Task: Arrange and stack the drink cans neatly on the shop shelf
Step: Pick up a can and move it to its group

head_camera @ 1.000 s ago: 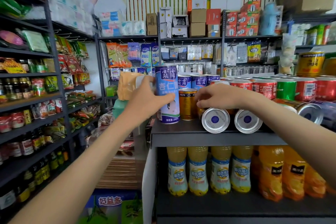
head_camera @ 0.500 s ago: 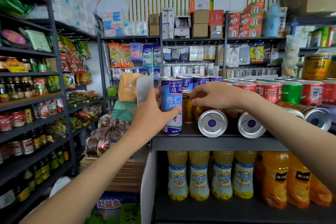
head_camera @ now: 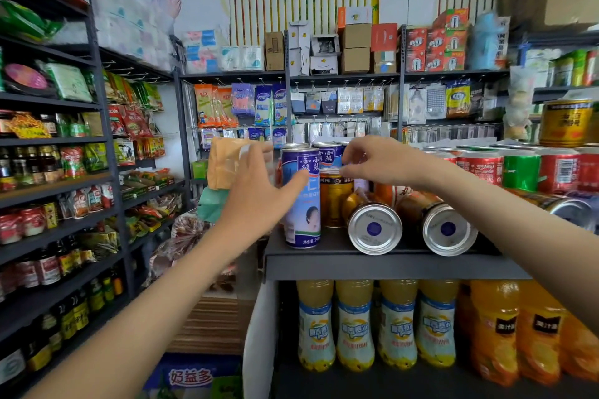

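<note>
A tall blue-and-white can [head_camera: 302,204] stands upright at the left front of the dark shelf top [head_camera: 389,264]. My left hand [head_camera: 256,194] is beside it, thumb on its front and fingers spread straight to its left. Just right of it stands a shorter gold can [head_camera: 334,201]. My right hand [head_camera: 382,160] reaches in with curled fingers and pinches that can's top rim. Two orange cans lie on their sides, silver bottoms facing me [head_camera: 374,228] [head_camera: 449,229]. More blue cans [head_camera: 329,155] stand behind.
Red cans [head_camera: 479,165] and a green can [head_camera: 522,168] stand in rows at the right, with a gold can [head_camera: 565,121] stacked on top. Juice bottles [head_camera: 355,327] fill the shelf below. Racks of bottles and snacks [head_camera: 48,172] line the aisle on the left.
The blue-and-white can came down onto the shelf and my left fingers spread off it. My right hand lifted from the lying cans to the gold can's rim.
</note>
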